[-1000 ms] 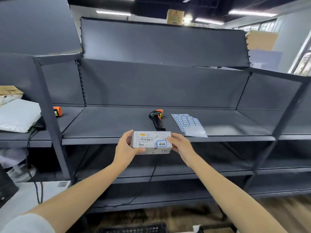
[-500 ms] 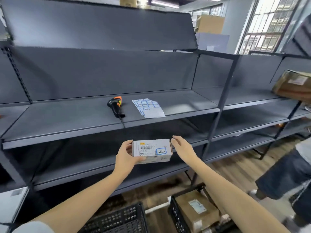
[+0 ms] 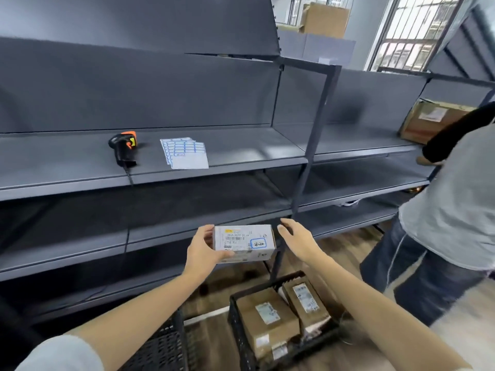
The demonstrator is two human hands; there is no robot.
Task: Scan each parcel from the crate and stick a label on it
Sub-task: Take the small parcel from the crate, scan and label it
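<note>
Black plastic mesh crate (image 3: 242, 341) on the wooden floor, lower centre: holds at least two brown cardboard parcels (image 3: 267, 321), each with a white printed label, packed side by side and tilted. A second black mesh crate (image 3: 160, 349) sits to its left; contents not visible, cut off by the frame edge.

Small white cardboard parcel (image 3: 243, 243) held in the air above the crates, in front of the lower shelf. It carries a barcode label and a blue-bordered sticker at its right end; print too small to read. Left hand (image 3: 203, 253) grips its left end, thumb underneath, fingers curled behind. Right hand (image 3: 297, 241) is just beside the right end, not touching, fingers spread and relaxed.

Dark grey metal shelving (image 3: 241, 167): black-and-orange handheld scanner (image 3: 123, 149) lies on the middle shelf, cable hanging over the edge; sheet of blue-bordered labels (image 3: 184, 153) near it, to the right.

Another person in grey top and dark trousers (image 3: 450, 210) stands at right, partly cut off, blocking a brown box (image 3: 428, 121) on the shelf.
</note>
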